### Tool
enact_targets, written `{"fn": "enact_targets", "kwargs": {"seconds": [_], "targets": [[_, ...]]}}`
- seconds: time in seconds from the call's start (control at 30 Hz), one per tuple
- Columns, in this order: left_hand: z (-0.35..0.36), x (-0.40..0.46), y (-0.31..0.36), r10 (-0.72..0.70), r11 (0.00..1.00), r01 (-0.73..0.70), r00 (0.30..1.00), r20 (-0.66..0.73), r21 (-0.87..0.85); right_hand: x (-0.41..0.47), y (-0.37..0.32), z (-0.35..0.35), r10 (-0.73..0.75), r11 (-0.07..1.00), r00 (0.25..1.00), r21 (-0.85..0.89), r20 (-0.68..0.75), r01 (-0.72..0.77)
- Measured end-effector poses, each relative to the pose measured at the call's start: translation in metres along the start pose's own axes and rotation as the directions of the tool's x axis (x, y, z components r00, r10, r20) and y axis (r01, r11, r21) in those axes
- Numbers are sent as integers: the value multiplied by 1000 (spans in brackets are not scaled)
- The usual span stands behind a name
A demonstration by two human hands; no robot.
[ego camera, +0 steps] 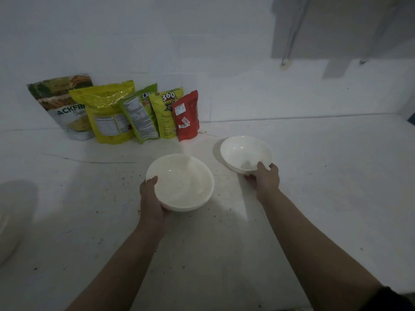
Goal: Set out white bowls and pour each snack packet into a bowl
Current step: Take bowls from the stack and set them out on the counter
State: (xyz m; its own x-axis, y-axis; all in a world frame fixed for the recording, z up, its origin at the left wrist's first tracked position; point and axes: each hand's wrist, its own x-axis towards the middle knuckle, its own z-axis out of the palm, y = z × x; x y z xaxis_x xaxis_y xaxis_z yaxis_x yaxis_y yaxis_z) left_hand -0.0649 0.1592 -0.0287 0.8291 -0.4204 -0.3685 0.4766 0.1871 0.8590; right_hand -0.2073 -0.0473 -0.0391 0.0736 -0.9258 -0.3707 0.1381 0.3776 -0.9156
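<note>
Two white bowls are in hand, one per hand, at the setting-out stage of the task. The left hand (pixel 151 199) grips the near-left side of the larger bowl (pixel 182 182): its thumb hooks over the rim while the remaining fingers curl beneath the base, mostly hidden; a second edge showing under this bowl suggests a nested stack, though this cannot be confirmed. The right hand (pixel 265 179) pinches the near rim of the smaller bowl (pixel 246 153), thumb lying inside the lip and fingers wrapped under the outer wall, so both hands are closed narrowly on their loads, not spread. Whether either bowl already rests on the white counter (pixel 325 187) or hangs just above it cannot be told. Beyond the fingertips of the left hand, leaning against the wall, stands a row of five unopened snack packets: jackfruit pouch (pixel 60 104), large yellow pouch (pixel 107 113), green packet (pixel 140 113), "360" yellow packet (pixel 167 113) and red packet (pixel 187 115). Good practice, as a judgement: lower each bowl flat, keep the bowls apart so each packet can be tipped without spilling across, leave room in front of the packets, and release only once the base sits steady.
</note>
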Motion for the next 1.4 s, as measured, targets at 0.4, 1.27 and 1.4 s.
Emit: {"fn": "enact_targets", "kwargs": {"seconds": [0.4,1.27,1.4], "targets": [[-19,-21,-4,49,995,-60,990,131,82,-105,15,21,146,872,838,-468,526,142],[-126,-9,54,30,966,-70,987,-160,-248,-85,37,117,52,944,955,-325,291,48],[-131,-12,56,3,971,-38,989,-148,-236,-87,45,127,34,939,959,-338,280,66]]}}
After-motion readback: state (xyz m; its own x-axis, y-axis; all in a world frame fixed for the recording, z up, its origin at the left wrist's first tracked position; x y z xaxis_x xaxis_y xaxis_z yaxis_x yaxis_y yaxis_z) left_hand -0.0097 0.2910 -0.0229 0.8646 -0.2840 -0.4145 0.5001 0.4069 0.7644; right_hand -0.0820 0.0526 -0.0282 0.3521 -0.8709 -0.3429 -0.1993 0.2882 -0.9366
